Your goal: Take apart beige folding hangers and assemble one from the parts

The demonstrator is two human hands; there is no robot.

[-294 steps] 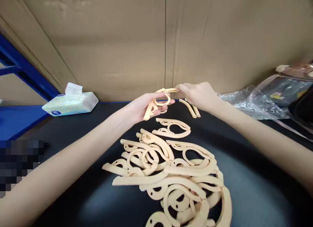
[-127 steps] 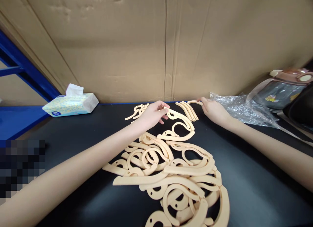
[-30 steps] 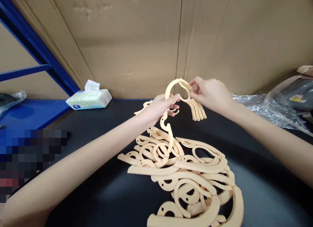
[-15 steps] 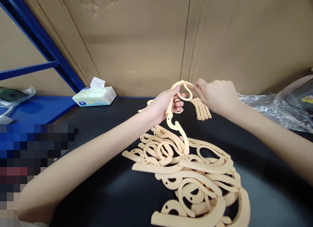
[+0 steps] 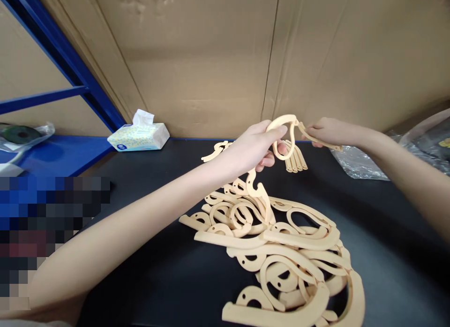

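My left hand (image 5: 258,141) is closed on a cream folding hanger (image 5: 285,118), its thumb against the curved frame, with a looped hook hanging beside it. Pinched in my right hand (image 5: 325,130) is a slender cream arm (image 5: 332,145) that slants down to the right; its upper end meets the curved frame near the loop. Below my hands lies a large pile of cream hanger parts (image 5: 298,240) on the black table (image 5: 151,280). Several curved arms (image 5: 296,158) lie side by side behind my hands.
A tissue box (image 5: 140,136) stands at the back left beside the blue frame (image 5: 75,69). Clear plastic wrap (image 5: 362,163) lies at the right. More cream pieces (image 5: 214,151) lie behind my left forearm. Cardboard (image 5: 211,59) rises behind the table.
Both hands have moved right with the hanger. The arm in my right hand has swung out and down, away from the loop. The view has shifted slightly.
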